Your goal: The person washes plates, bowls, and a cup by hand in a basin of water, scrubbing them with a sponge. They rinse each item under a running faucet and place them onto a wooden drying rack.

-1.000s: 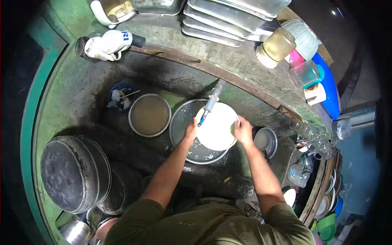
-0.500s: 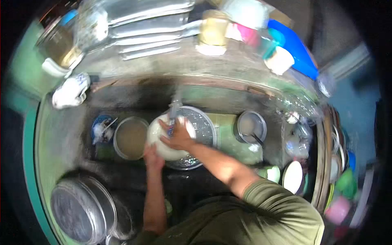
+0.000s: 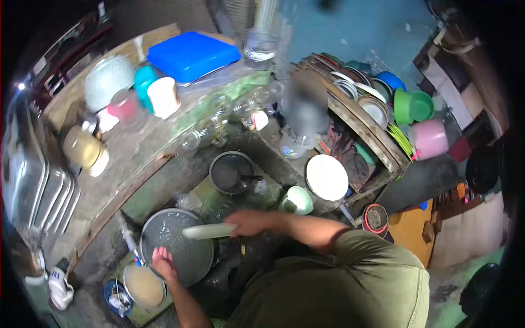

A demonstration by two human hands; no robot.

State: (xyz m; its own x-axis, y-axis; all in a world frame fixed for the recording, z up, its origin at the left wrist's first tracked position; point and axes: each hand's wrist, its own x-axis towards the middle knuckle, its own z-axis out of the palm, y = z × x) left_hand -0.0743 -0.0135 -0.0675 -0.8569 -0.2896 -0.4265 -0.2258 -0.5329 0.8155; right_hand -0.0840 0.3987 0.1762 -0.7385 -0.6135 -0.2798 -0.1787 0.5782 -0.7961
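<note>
the right hand (image 3: 247,223) is closed on the near rim of a white round plate (image 3: 210,231). it holds the plate almost flat, so the plate shows edge-on as a pale sliver. the plate hangs over the right side of a wide round metal basin (image 3: 174,243), whose bottom is wet and shining. the basin sits in a stained concrete sink (image 3: 175,183). the left hand (image 3: 163,258) is over the near part of the basin with its fingers loosely spread, holding nothing that shows. whether it touches the water cannot be told.

just left of the basin stands a short grey tap spout (image 3: 129,239). near the left hand is a smaller round metal bowl of murky brown water (image 3: 143,285), with a small blue bowl (image 3: 114,298) beside it.

beyond the right hand, apart from the plate, sits a small dark metal pot (image 3: 232,172) with a handle poking out of it. a pale green bowl (image 3: 298,200) lies just beside the right forearm. past it a white dish (image 3: 326,176) leans upright against a slatted wooden rack (image 3: 383,147) filled with plates and coloured bowls.

on the ledge behind the sink are several clear drinking glasses (image 3: 216,123), a white plastic cup (image 3: 163,97), a flat blue plastic lid (image 3: 191,54) and, far to the left, a stack of metal trays (image 3: 38,191).
</note>
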